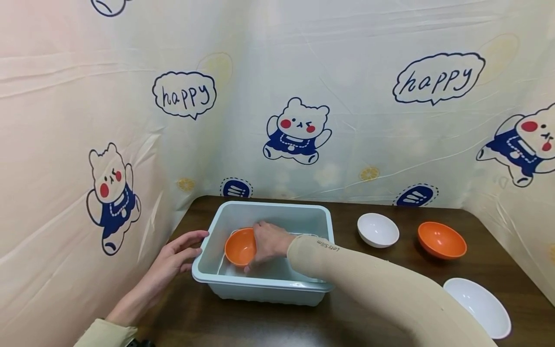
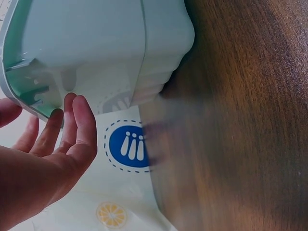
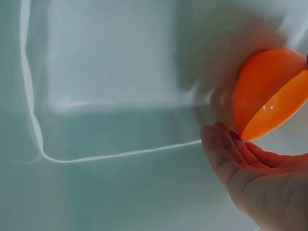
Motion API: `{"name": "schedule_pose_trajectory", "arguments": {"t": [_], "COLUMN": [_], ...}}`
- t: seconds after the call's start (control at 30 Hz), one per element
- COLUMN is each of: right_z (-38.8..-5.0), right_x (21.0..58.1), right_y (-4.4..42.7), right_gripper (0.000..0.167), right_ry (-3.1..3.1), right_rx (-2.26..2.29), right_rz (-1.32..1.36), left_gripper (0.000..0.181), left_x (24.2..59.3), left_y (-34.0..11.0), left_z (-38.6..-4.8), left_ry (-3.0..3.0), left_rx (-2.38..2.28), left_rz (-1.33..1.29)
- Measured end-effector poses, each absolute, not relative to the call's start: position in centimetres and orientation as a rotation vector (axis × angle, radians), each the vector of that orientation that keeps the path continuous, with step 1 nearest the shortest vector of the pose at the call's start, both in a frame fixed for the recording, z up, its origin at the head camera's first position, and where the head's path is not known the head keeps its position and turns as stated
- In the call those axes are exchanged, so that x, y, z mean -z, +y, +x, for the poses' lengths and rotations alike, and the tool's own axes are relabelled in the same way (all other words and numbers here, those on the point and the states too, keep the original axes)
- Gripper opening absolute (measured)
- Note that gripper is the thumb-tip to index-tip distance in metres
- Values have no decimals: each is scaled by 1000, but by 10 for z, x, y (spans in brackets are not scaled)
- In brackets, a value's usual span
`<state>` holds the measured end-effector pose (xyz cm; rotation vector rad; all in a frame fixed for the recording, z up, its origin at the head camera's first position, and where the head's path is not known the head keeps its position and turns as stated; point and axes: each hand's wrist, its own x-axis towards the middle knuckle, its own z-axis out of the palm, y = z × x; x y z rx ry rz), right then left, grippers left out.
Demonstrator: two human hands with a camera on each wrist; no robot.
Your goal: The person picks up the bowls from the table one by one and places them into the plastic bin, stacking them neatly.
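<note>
A pale blue-green basin [image 1: 269, 291] stands on the dark wooden table. Inside it, toward its left end, is an orange bowl [image 1: 239, 248], which looks tilted in the right wrist view. My right hand [image 1: 270, 243] reaches into the basin and holds this bowl by its right side, fingers at the far part of the rim and thumb at the near part. At the basin's left rim is my left hand [image 1: 179, 253], its fingers loosely bent and fingertips at the rim. The left wrist view shows these fingers [image 2: 72, 122] beside the basin's wall [image 2: 96, 48].
Right of the basin stand a small white bowl [image 1: 378, 230] and another orange bowl [image 1: 442, 240]. Nearer, a shallow white dish [image 1: 477, 307] lies partly behind my right forearm. A printed curtain [image 1: 347, 120] encloses the table's back and sides.
</note>
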<state>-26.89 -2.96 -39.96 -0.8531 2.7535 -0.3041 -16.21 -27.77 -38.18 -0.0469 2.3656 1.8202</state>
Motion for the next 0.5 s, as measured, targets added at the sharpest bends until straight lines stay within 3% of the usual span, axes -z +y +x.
{"name": "schedule_pose_trajectory", "arguments": {"t": [0.5], "right_z": [-269], "right_x": [396], "right_y": [-28], "right_gripper": [87], "right_ry": [2759], "right_rx": [320], "right_rz": [-861], "left_gripper": [52], "left_x": [382], "left_y": [-276], "left_z": [-160], "left_ry": [2357], "left_rx": [-1847], "left_rz": [-73]}}
